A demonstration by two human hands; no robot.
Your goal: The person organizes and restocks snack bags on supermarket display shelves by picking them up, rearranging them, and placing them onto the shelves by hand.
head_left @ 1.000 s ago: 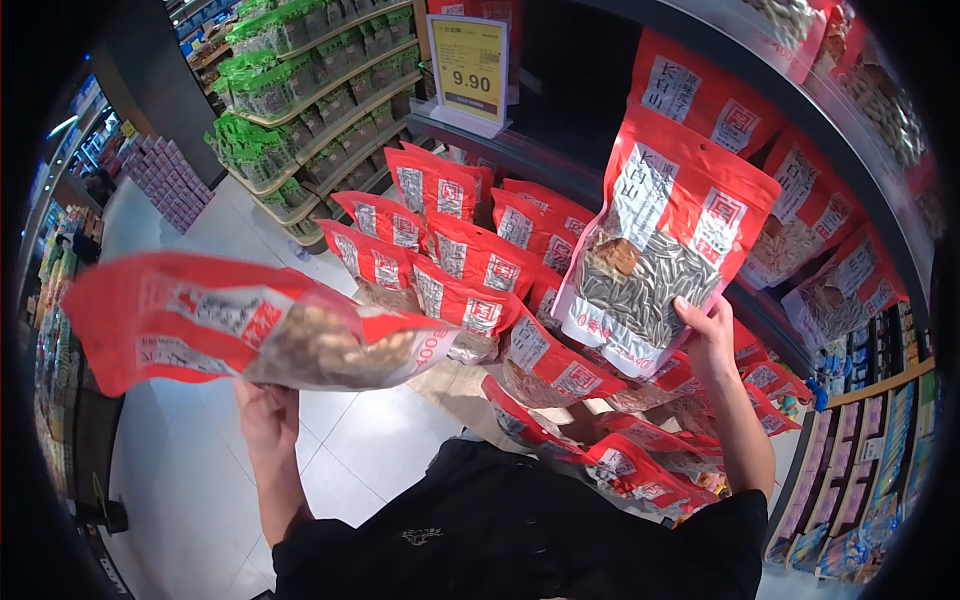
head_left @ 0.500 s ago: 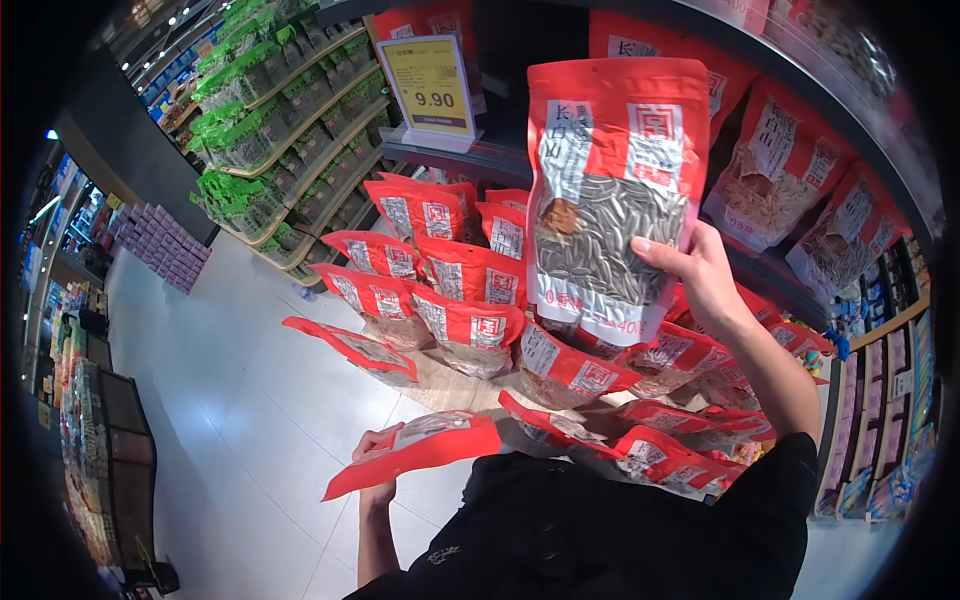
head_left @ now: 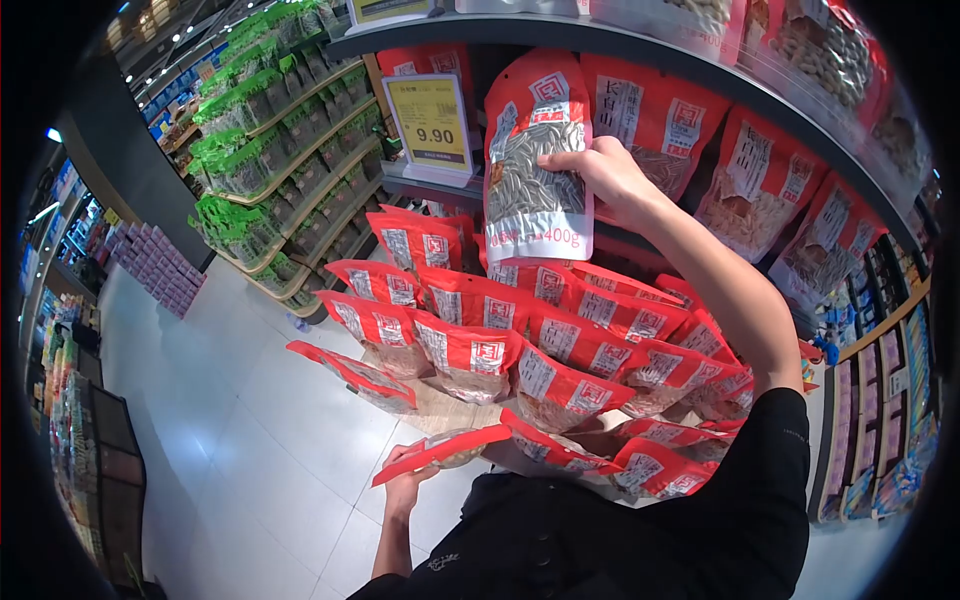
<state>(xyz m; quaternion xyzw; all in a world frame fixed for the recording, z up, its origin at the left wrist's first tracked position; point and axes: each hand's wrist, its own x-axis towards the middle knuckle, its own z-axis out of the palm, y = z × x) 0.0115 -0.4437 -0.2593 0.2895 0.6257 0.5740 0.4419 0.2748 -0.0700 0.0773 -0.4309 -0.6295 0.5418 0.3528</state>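
Note:
My right hand (head_left: 597, 168) is closed on the right side of a red and silver bag of sunflower seeds (head_left: 538, 190), thumb across its clear window. The bag stands nearly upright at the shelf, left of a similar red bag (head_left: 655, 115). Lower down, my left hand (head_left: 402, 480) grips another red snack bag (head_left: 445, 450), seen edge-on from above; its contents are hard to make out. Most of the left fingers are hidden behind that bag.
Several rows of red bags (head_left: 470, 355) stand on the lower display in front of me. A yellow price sign (head_left: 428, 125) reading 9.90 stands on the shelf edge. An upper shelf (head_left: 600, 35) juts out overhead. Green-topped packs (head_left: 240, 130) fill shelves at the left.
My right hand has carried the sunflower seed bag away from me, to the shelf, and the bag has tilted. The left hand's bag has turned more edge-on and moved slightly right.

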